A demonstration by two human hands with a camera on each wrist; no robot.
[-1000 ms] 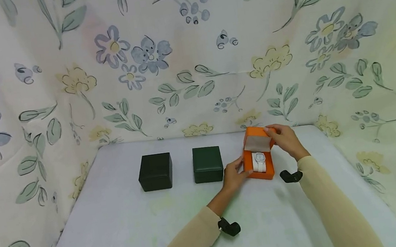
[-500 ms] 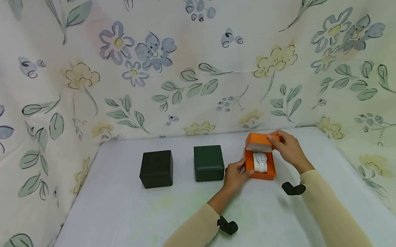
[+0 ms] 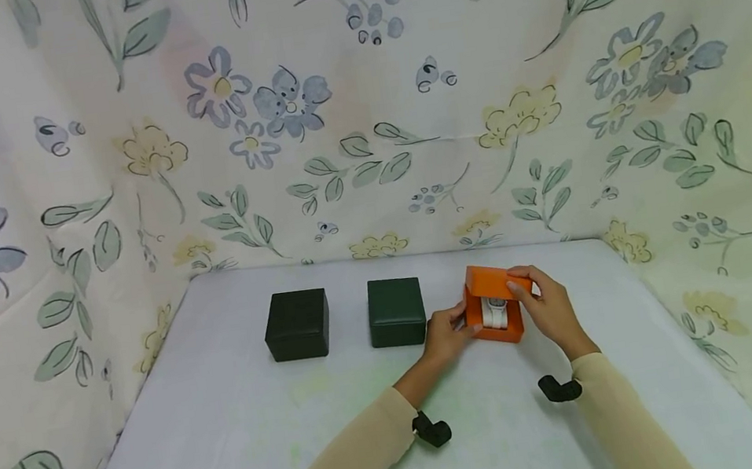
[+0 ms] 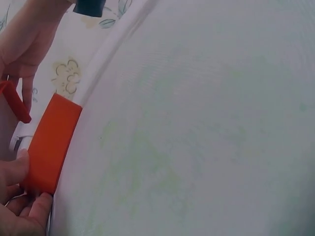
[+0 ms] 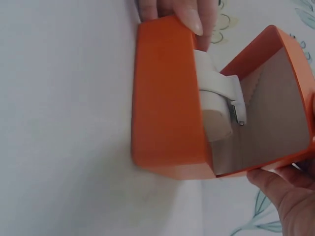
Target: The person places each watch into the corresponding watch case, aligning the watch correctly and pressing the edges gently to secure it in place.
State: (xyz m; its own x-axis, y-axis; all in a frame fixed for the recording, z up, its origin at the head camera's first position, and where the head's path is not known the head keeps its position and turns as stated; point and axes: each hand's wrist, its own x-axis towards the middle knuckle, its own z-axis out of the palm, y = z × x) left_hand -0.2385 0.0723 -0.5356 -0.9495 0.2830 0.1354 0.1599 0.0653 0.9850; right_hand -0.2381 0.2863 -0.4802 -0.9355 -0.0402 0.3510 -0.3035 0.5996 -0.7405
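Note:
An orange box (image 3: 492, 306) stands on the white table (image 3: 232, 443), right of centre. Its hinged lid (image 3: 496, 280) is tipped down over the base, partly hiding a white watch (image 3: 496, 314) on a cushion inside. My left hand (image 3: 459, 322) grips the base's left side. My right hand (image 3: 522, 290) holds the lid's front edge from the right. In the right wrist view the base (image 5: 167, 98), the watch (image 5: 216, 93) and the beige-lined lid (image 5: 275, 113) gape apart. The left wrist view shows the base's side (image 4: 49, 145) against my fingers (image 4: 19, 196).
Two dark green boxes, both with lids down, stand in a row left of the orange one: one (image 3: 396, 311) close to my left hand, the other (image 3: 296, 324) further left. Flowered cloth (image 3: 360, 110) walls the table on three sides.
The lid has come down from nearly upright to low over the watch, my right hand following it downward. My left hand stays on the base.

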